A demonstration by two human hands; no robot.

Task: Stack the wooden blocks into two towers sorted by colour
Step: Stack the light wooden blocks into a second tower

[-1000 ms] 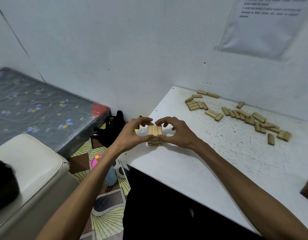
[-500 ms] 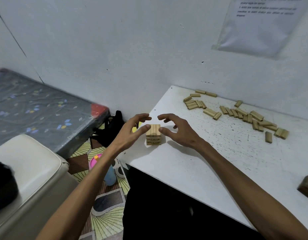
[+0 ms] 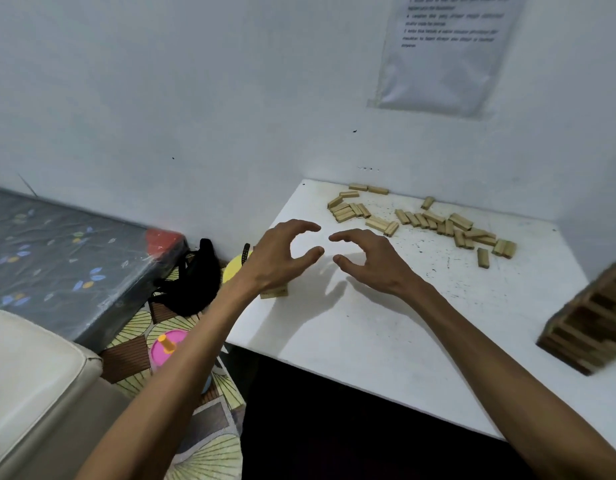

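Left hand (image 3: 279, 258) and right hand (image 3: 365, 259): above the bench (image 3: 369, 334), fingers loosely curved, holding nothing. Light block stack (image 3: 274, 292): near the bench's left edge, mostly hidden behind the left wrist. Loose light blocks (image 3: 434, 220): along the wall. Dark tower (image 3: 590, 323): right edge

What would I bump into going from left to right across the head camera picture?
cream cushion → pink round thing → left hand → right hand → dark block tower. The loose light blocks are left out because they spread across behind the right hand.
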